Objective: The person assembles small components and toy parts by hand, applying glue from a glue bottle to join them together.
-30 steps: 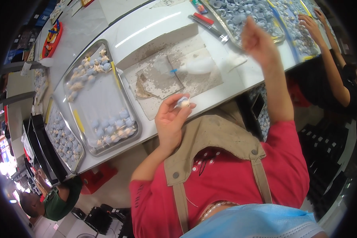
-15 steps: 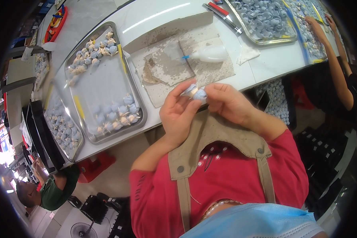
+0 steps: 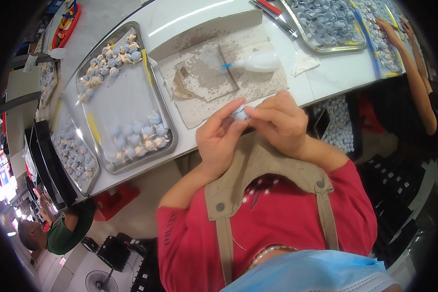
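Observation:
A small pale blue fabric piece [image 3: 239, 114] is pinched between both hands just above my chest, at the near edge of the white table [image 3: 326, 80]. My left hand [image 3: 220, 141] holds it from below with thumb and fingers. My right hand [image 3: 279, 121] presses its fingertips onto it from the right. Just beyond the hands lies a stained grey cardboard mat [image 3: 219, 78] with a white squeeze bottle [image 3: 258, 62] with a blue tip lying on its side.
A metal tray [image 3: 126, 97] with several blue and cream pieces lies to the left, another tray [image 3: 75, 151] beyond it. Trays of blue pieces [image 3: 326, 24] stand at the back right, where another person's arm [image 3: 416, 73] reaches. A person in green [image 3: 63, 228] sits lower left.
My right hand came back from the far tray to meet the left hand. Both hands now close on the small blue piece near my chest.

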Motion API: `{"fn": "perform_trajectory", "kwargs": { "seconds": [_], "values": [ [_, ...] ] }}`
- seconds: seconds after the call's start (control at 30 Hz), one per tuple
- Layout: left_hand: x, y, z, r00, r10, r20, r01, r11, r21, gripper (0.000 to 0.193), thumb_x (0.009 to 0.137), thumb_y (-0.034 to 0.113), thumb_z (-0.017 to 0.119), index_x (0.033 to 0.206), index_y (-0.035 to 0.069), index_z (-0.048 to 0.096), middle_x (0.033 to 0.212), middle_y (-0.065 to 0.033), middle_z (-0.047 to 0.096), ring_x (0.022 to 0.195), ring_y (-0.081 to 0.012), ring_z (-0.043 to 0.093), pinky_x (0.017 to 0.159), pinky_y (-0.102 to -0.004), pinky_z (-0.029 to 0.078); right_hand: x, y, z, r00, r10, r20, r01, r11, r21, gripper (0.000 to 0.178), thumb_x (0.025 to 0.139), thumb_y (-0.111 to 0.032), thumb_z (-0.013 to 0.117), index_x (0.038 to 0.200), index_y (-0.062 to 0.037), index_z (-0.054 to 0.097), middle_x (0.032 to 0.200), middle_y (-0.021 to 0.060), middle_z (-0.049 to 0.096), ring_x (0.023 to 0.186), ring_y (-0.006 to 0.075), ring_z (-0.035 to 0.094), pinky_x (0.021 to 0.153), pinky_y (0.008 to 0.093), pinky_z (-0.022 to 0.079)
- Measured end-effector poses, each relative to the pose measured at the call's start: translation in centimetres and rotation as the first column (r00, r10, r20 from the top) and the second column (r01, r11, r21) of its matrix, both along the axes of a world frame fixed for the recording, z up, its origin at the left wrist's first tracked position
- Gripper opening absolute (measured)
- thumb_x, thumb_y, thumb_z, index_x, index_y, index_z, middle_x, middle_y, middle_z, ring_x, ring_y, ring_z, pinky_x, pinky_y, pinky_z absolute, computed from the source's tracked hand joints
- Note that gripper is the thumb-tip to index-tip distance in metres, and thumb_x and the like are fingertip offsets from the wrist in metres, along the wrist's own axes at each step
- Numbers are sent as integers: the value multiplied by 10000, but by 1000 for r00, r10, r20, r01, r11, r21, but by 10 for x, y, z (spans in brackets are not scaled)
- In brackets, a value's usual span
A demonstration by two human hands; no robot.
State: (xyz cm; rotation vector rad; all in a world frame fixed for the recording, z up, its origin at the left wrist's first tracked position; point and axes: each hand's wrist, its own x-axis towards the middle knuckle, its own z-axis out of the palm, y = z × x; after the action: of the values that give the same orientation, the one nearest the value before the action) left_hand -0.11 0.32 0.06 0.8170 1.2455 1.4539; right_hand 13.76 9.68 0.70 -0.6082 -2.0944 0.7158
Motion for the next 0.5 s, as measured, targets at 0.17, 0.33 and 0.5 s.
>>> {"fn": "perform_trajectory", "kwargs": {
  "seconds": [0.17,0.33,0.5],
  "values": [
    [3,0,5,996,34,77,-32,999,-32,295,868,14,571,1154,-55,543,1021,-88,611,890,-108,585,788,-218,477,3,5,4,997,46,66,-45,999,-19,221,614,-66,761,817,-97,678,718,14,623,633,187,566,609,287,400],
    [1,0,-2,1000,17,25,-18,1000,16,256,855,-52,556,1111,-50,575,1025,-98,623,904,-133,608,766,-233,501,6,20,6,984,167,68,-147,961,-234,156,624,-72,760,752,-83,673,703,16,615,658,204,576,659,294,432],
    [-3,5,4,999,-7,-46,13,990,139,287,819,-45,608,1105,-39,585,1061,-121,627,934,-145,599,803,-244,482,4,31,17,967,239,-87,-251,839,-483,321,667,-79,742,971,-48,645,890,63,646,835,186,598,733,284,454]
  ]
}}
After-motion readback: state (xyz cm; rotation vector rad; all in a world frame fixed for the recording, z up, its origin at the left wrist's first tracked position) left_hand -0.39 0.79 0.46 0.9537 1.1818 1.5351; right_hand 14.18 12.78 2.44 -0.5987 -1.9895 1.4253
